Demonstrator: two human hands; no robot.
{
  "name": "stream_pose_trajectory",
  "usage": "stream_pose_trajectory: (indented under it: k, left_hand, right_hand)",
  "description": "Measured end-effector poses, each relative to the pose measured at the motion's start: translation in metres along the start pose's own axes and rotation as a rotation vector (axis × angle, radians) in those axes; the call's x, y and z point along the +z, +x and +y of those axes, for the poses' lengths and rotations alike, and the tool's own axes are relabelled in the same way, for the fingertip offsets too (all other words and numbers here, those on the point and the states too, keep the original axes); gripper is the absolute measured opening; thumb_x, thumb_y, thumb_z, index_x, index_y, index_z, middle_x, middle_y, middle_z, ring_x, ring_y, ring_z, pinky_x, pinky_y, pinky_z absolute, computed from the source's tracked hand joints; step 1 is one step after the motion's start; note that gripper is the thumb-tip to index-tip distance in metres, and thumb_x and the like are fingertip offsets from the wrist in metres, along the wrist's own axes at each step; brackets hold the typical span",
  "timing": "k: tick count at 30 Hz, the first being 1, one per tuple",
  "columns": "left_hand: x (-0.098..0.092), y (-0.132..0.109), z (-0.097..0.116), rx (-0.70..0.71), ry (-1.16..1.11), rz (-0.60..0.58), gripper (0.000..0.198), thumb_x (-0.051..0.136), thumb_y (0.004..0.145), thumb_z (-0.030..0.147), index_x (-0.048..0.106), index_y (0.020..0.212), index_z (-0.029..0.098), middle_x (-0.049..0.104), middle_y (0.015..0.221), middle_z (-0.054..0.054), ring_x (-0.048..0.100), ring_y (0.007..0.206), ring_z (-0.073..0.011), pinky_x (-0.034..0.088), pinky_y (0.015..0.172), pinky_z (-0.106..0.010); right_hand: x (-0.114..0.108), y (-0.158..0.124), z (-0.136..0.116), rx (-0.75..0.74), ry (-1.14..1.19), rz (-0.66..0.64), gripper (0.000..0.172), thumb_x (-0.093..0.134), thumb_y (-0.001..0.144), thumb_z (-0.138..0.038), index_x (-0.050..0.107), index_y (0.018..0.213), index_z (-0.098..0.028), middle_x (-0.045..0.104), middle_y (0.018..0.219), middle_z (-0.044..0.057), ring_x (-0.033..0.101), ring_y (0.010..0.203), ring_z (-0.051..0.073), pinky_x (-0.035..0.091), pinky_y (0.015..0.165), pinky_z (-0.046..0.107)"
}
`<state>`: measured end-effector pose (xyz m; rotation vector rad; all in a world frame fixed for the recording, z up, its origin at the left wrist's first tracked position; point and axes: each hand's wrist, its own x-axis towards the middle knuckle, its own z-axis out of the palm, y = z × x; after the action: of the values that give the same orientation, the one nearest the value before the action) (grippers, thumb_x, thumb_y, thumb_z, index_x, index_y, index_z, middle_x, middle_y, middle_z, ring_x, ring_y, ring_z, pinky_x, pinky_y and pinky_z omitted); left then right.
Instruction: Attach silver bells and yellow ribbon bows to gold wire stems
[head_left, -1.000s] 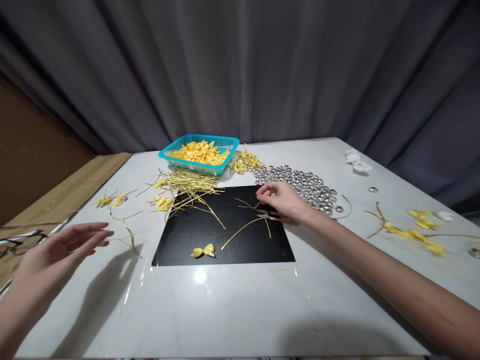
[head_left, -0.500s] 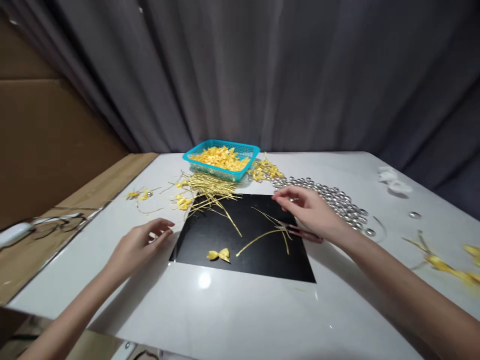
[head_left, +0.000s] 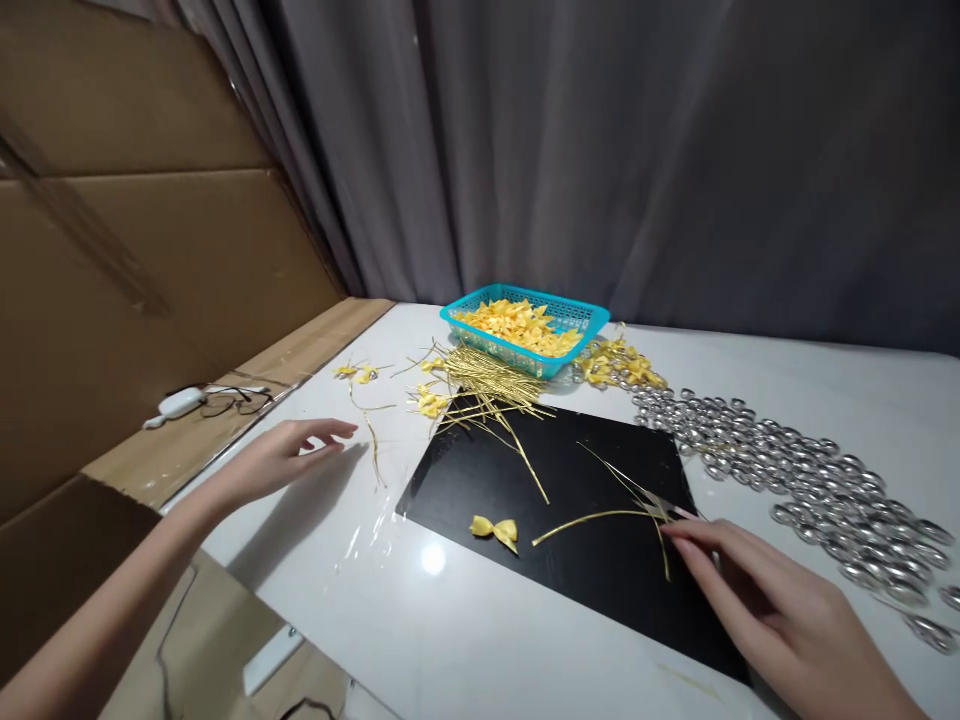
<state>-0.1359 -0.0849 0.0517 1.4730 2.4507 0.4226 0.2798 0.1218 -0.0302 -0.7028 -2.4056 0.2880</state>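
Observation:
My right hand (head_left: 780,610) is at the right edge of the black mat (head_left: 585,585), its thumb and fingertips over the handle end of the scissors (head_left: 660,506); whether they grip it is unclear. Gold wire strands (head_left: 589,520) lie at the blades. My left hand (head_left: 292,455) hovers over the white table left of the mat, fingers apart and holding nothing. A yellow ribbon bow (head_left: 495,530) rests on the mat's near left part. Behind it, a bundle of gold wires (head_left: 495,378) overlaps the mat's far edge.
A blue basket (head_left: 592,325) of yellow bows stands at the back. Silver oval pieces (head_left: 795,455) spread across the right side. Yellow bows (head_left: 619,362) lie beside the basket. Eyeglasses (head_left: 236,402) and a white device (head_left: 181,402) are at the far left, near cardboard (head_left: 150,250).
The view has turned left. My right hand has come down and nearer to the scissors' handles. My left hand has lifted away from the mat, its fingers more extended.

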Motion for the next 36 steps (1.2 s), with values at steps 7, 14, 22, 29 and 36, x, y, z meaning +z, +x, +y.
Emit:
stream_pose_trajectory:
  k: [7,14,22,29,36]
  left_hand:
    - [0.019,0.003,-0.015,-0.061,0.155,0.115,0.041,0.045,0.082,0.054,0.068,0.098,0.024,0.071,0.1,-0.006,0.063,0.077,-0.0228,0.046,0.065,-0.03]
    - [0.032,0.007,-0.017,-0.031,0.146,0.196,0.035,0.039,0.086,0.052,0.061,0.087,0.024,0.068,0.087,-0.002,0.058,0.063,-0.0177,0.041,0.059,-0.029]
    - [0.033,0.005,-0.023,-0.014,0.06,0.21,0.037,0.033,0.09,0.052,0.053,0.101,0.023,0.069,0.092,-0.003,0.062,0.072,-0.0171,0.048,0.063,-0.027]
    - [0.039,-0.012,0.0,0.139,0.167,0.15,0.032,0.038,0.091,0.045,0.059,0.103,0.024,0.068,0.084,-0.002,0.058,0.06,-0.0145,0.044,0.057,-0.026]
    - [0.049,-0.022,0.004,0.354,0.288,0.109,0.035,0.035,0.094,0.031,0.066,0.109,0.024,0.068,0.091,-0.005,0.064,0.068,-0.0142,0.045,0.058,-0.023]
  right_hand:
    - [0.002,0.005,-0.006,-0.081,-0.056,0.073,0.016,0.045,0.091,-0.033,0.059,0.095,-0.026,0.071,0.086,0.0,0.07,0.082,0.017,0.055,0.068,0.028]
    - [0.004,0.006,-0.006,-0.107,-0.115,0.09,0.022,0.041,0.093,-0.038,0.059,0.093,-0.026,0.073,0.087,-0.001,0.071,0.083,0.019,0.056,0.065,0.03]
    - [0.002,0.009,-0.008,-0.111,-0.095,0.057,0.024,0.042,0.092,-0.041,0.06,0.092,-0.025,0.072,0.084,-0.001,0.071,0.078,0.018,0.057,0.061,0.029]
    - [0.003,0.007,-0.007,-0.089,-0.085,0.059,0.027,0.042,0.092,-0.042,0.062,0.09,-0.025,0.073,0.086,0.001,0.071,0.078,0.02,0.057,0.061,0.03]
    - [0.001,0.01,-0.013,-0.107,-0.117,0.043,0.03,0.039,0.092,-0.04,0.064,0.087,-0.025,0.073,0.084,0.001,0.072,0.08,0.021,0.059,0.061,0.032]
